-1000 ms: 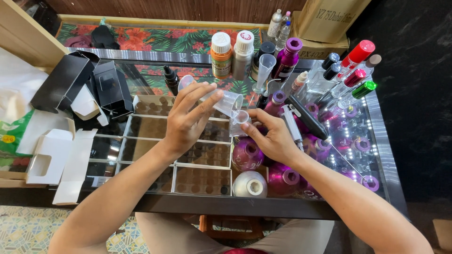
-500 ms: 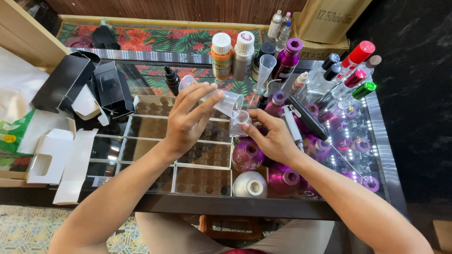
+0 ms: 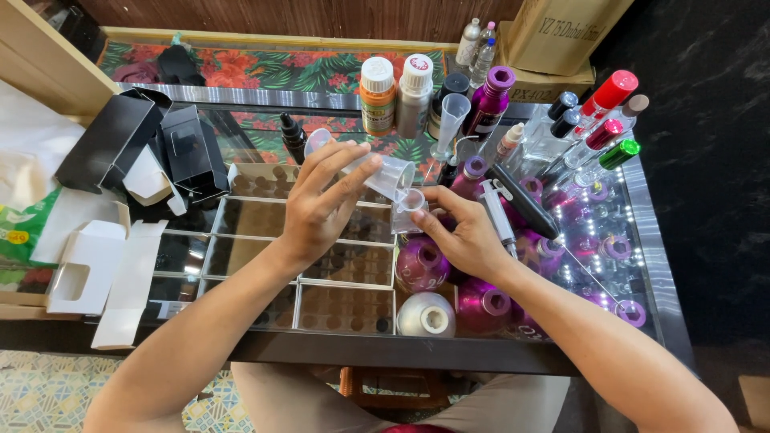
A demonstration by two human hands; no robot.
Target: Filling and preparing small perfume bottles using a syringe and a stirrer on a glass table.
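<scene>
Far left: I see white flat-packed cartons [image 3: 96,273] lying open on the counter edge, w/ a green packet [image 3: 18,232] behind them.
Black boxes: open black cartons [image 3: 152,144] stand upper left on the glass counter [image 3: 642,232], near the floral cloth [image 3: 273,72].
Under glass: compartment trays [image 3: 337,265] w/ rows of small round holes, below my arms.
Left hand: left hand [image 3: 321,204] is closed round a clear plastic measuring cup [image 3: 385,172], fingers wrapped over its body; cup is tilted, spout down to the right, lip just above the small bottle.
Centre: small clear glass bottle [image 3: 407,210] is upright on the glass, mouth open, right under the cup's lip. Can't tell if liquid is running.
Right hand: right hand [image 3: 465,232] grips that small bottle w/ thumb and fingertips at its side, rest of hand resting on the counter.
Behind hands: orange-labelled bottle [image 3: 377,96] and grey bottle w/ white cap [image 3: 415,92] side by side; clear funnel-shaped cup [image 3: 453,120] and purple bottle [image 3: 489,100] just right of them.
Right of hand: syringe [image 3: 499,212] lies on the glass, touching the right hand's far side; black pen-like stick [image 3: 525,200] beside it.
Far right: cluster of spray bottles, red cap [image 3: 609,92] and green cap [image 3: 622,152] among them.
Near edge: silver round bottle [image 3: 425,314] and magenta round bottles [image 3: 481,305] sit under the glass close to me.
</scene>
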